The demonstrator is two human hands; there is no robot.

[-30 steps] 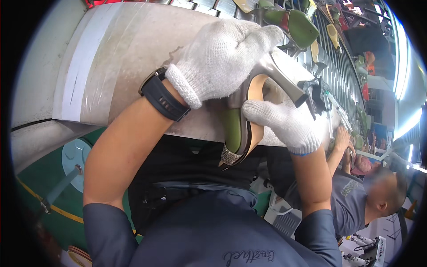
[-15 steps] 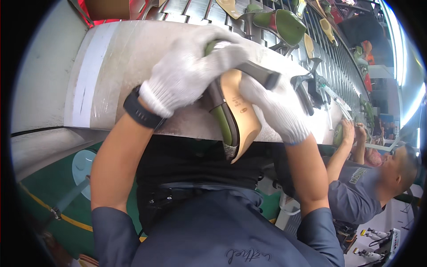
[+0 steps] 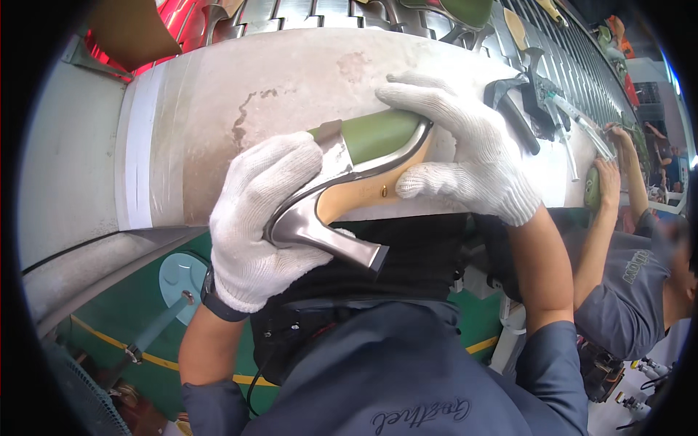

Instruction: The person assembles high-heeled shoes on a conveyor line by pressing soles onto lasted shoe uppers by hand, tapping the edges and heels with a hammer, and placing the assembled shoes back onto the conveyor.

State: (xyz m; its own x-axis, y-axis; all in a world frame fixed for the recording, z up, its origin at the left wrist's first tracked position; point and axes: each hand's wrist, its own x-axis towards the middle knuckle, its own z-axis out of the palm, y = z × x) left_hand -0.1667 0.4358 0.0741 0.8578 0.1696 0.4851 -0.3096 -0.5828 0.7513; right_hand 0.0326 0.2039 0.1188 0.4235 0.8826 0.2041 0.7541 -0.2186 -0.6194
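Sideways on, a high-heeled shoe [image 3: 356, 192] in metallic grey is lying between the two gloved hands over the near part of the worktop [image 3: 196, 123]. Its long axis is running aslant, from the heel end at lower left to the front end at upper right, while the tan sole is facing the wearer. The slim heel [image 3: 340, 244] is jutting toward the lower right, its dark tip hanging past the worktop's near edge. Inside the upper, a green shoe last [image 3: 385, 134] is showing.

The left hand [image 3: 265, 218] is wrapping closely around the back of the shoe and holding it. The right hand [image 3: 472, 138] is spreading wide about the front end, thumb lying over the sole and fingers stretching along the far side (how hard it is pressing, I cannot tell).

To the right, a black-handled tool [image 3: 518, 120] is resting on the worktop near the right hand. Beyond, a slatted metal conveyor [image 3: 298, 16] is carrying other shoe parts, and a co-worker's hand [image 3: 609, 174] is touching a green object [image 3: 592, 187].
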